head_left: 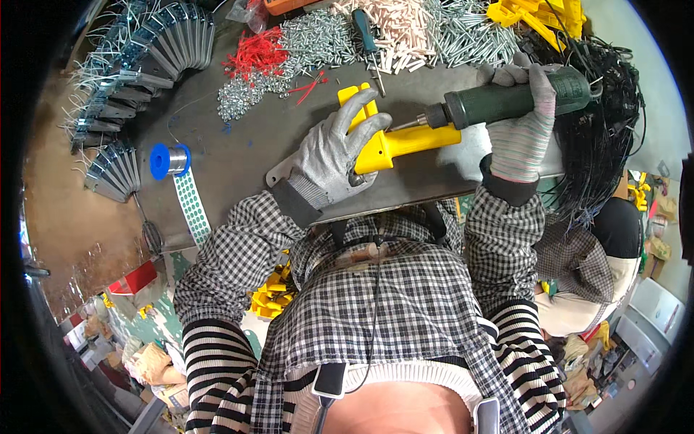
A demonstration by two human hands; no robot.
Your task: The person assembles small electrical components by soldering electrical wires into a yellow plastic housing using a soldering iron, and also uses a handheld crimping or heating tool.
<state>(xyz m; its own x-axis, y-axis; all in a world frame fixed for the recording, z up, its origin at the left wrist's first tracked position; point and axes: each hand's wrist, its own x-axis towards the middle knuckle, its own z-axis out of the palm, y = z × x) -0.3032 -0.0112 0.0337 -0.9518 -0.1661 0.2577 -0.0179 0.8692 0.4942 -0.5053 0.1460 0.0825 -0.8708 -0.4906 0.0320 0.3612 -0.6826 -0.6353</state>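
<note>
My left hand [325, 155], in a grey glove, is closed around a yellow plastic handle [423, 142] near the table's front edge. A flat grey piece [277, 172] sticks out on the other side of that hand; whether it joins the handle is hidden by the glove. In my right hand [522, 137], gloved in pale striped knit, lies a dark green electric screwdriver [484, 106], gripped around its body and pointing left. Its bit [410, 124] reaches the upper side of the yellow handle, close to my left fingertips. Whether a screw sits under the tip cannot be made out.
Piles of screws [466, 32], pale plugs [397, 29] and red ties [256, 52] line the back, beside a screwdriver [366, 40]. Left are grey wired parts [181, 43] and a solder spool [170, 160]. Black cables [600, 137] hang right; a person [589, 260] sits nearby.
</note>
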